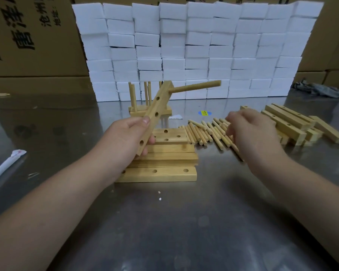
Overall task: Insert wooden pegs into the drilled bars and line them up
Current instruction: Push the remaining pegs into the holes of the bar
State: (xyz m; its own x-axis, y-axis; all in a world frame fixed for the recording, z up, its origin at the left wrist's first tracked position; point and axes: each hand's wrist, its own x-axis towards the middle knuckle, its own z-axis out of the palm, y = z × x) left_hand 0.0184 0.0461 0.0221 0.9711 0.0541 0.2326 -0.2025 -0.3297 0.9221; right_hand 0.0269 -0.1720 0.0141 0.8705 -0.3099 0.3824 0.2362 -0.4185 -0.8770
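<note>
Surface: bare steel table, scuffed and reflective, with both forearms reaching in from the near edge.
Flat bars: drilled wooden bars lie stacked on the table in front of the person, holes up, directly under and just beyond the left hand.
Left hand: fingers wrapped round the lower end of the held bar, thumb pressed on its drilled face.
Held bar: lifted off the table, tilted up and away toward the right; three holes in its face show empty.
Inserted peg: seated in the top hole of the held bar, sticking out to the right and slightly upward, well apart from both hands.
Right hand: hovers over the loose pegs, fingers pointing down and a little blurred; I cannot tell whether it pinches one.
Loose pegs: a spread of short dowels lying on the table between the flat bars and the right hand, some hidden beneath that hand.
Spare bars: a rough pile of bars to the right, beyond the right hand.
Pegged bars: behind the held bar, bars on the table with thin pegs standing upright.
Foam blocks: white blocks stacked in a wall across the back of the table.
Cardboard boxes: large printed cartons behind and beside the wall, shut, contents not visible.
Grey cloth: crumpled at the far right.
</note>
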